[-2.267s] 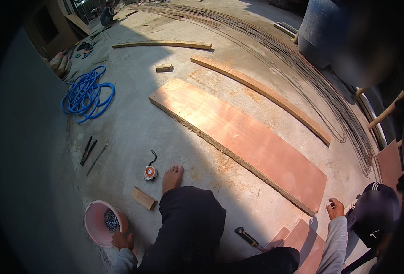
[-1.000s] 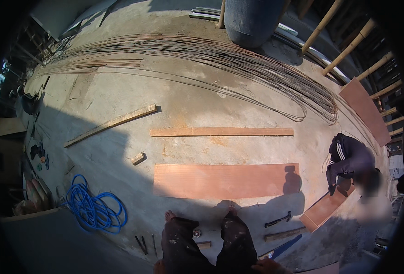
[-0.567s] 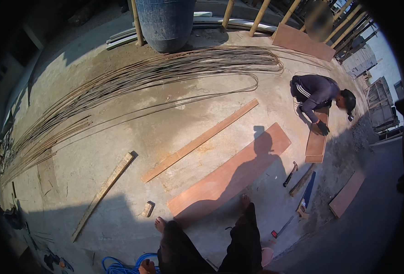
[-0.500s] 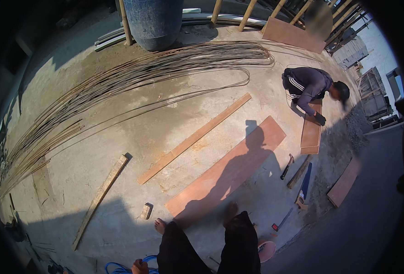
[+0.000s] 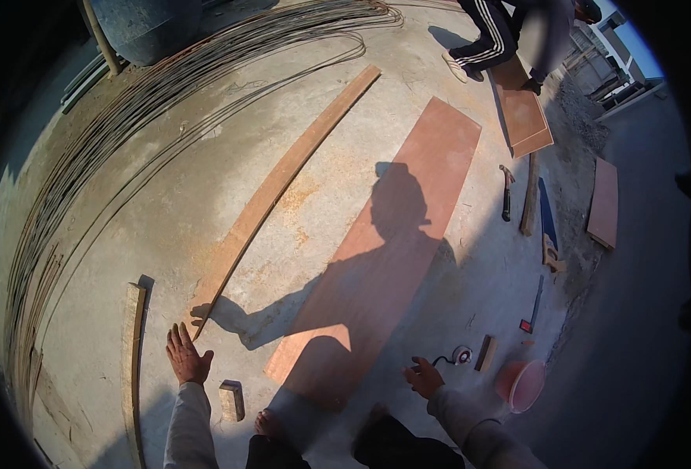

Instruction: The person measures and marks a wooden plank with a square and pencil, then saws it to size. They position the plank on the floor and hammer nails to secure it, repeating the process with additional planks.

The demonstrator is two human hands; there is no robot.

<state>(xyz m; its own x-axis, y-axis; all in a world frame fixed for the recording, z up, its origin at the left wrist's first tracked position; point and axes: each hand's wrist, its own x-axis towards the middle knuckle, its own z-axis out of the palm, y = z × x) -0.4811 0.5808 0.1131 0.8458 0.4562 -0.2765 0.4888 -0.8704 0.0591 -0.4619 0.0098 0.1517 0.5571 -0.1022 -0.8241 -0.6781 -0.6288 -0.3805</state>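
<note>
My left hand (image 5: 187,358) is open, fingers spread, at the near end of a long narrow strip of plywood (image 5: 287,172); whether it touches the strip I cannot tell. My right hand (image 5: 422,377) holds nothing that I can see; its fingers are apart, pointing left. Just beyond it lies a small round white and red thing (image 5: 461,356) with a dark curved cord. Between my hands a wide reddish plywood board (image 5: 431,172) lies flat on the concrete, crossed by my shadow. A short wood block (image 5: 232,400) sits near my left foot.
A hammer (image 5: 506,195), a wooden batten (image 5: 529,195) and a handsaw (image 5: 547,227) lie to the right, above a pink bucket (image 5: 527,387). Another person (image 5: 492,35) bends over plywood pieces (image 5: 521,109) at the far right. Bundled steel rods (image 5: 119,148) and a timber length (image 5: 132,352) lie left.
Both my hands have come up into view over the boards. The view has shifted closer to the floor pieces. The other person has gone from crouching to a more upright, bent stance.
</note>
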